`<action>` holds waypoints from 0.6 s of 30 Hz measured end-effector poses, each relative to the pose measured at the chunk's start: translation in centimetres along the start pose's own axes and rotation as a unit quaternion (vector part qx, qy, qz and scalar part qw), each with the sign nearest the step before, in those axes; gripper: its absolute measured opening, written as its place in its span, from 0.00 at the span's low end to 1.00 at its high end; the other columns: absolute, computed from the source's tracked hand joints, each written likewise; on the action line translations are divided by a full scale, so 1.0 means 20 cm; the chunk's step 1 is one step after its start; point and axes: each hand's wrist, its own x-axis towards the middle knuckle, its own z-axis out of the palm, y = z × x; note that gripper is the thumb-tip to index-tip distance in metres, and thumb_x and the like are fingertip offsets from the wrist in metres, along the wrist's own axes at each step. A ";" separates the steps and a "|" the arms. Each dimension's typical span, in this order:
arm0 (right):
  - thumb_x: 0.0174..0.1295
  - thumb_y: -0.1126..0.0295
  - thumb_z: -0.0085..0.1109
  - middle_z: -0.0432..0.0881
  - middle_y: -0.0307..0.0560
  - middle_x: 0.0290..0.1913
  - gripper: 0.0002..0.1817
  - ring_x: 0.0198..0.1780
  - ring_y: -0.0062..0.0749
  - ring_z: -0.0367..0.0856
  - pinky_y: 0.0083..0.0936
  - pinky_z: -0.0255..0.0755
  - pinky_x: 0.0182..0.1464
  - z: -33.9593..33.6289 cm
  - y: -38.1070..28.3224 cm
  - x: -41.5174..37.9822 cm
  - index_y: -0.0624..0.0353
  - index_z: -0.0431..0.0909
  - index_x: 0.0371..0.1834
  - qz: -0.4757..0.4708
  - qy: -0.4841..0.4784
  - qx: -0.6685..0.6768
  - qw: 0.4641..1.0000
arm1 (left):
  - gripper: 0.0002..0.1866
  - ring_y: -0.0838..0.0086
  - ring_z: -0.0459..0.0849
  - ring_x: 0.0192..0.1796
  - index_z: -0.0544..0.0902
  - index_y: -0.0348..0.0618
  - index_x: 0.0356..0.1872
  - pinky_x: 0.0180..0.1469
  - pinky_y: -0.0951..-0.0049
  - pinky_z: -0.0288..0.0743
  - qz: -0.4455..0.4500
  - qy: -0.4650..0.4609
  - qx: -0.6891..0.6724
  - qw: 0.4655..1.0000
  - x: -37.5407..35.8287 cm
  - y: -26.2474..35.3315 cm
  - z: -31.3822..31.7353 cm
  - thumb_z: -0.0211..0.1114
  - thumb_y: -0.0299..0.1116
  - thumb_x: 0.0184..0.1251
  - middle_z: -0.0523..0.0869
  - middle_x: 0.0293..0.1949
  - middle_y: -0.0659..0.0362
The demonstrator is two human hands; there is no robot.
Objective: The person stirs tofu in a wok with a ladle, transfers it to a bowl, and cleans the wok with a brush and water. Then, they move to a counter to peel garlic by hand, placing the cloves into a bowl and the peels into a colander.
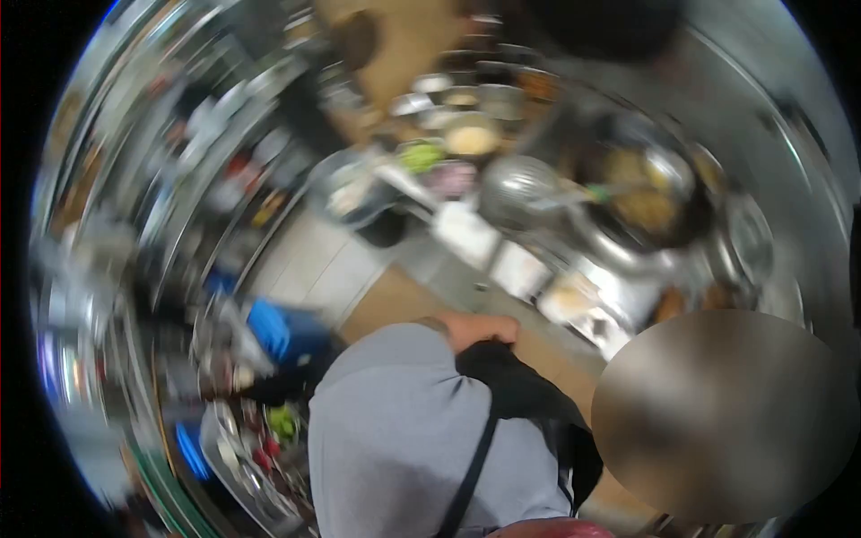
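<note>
My left hand (493,329) is held low in front of my body, just above the black apron (511,377) over my grey shirt (386,421). It looks compact, but blur smears the fingers, and nothing can be made out in it. My right hand does not show; a blurred patch covers the lower right. Past the counter edge, a dark wok (677,229) contains yellowish food (646,211). Beside it is a round metal strainer (520,191). White trays (466,235) line the counter side nearest my left hand.
Bowls with green pieces (421,157), pink pieces (451,177) and a pale ingredient (471,140) stand beyond the strainer. A clear tub (345,190) sits left of the counter. Crowded metal shelves (193,170) run along the left, above a blue container (287,332).
</note>
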 end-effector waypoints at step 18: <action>0.69 0.52 0.51 0.82 0.54 0.57 0.27 0.58 0.43 0.79 0.38 0.71 0.63 -0.01 -1.32 0.71 0.64 0.78 0.59 -0.159 -0.302 -0.356 0.870 | 0.15 0.60 0.88 0.37 0.87 0.49 0.46 0.40 0.59 0.82 -0.528 0.186 -0.637 0.530 -0.87 0.42 1.45 0.58 0.35 0.61 0.89 0.35 0.53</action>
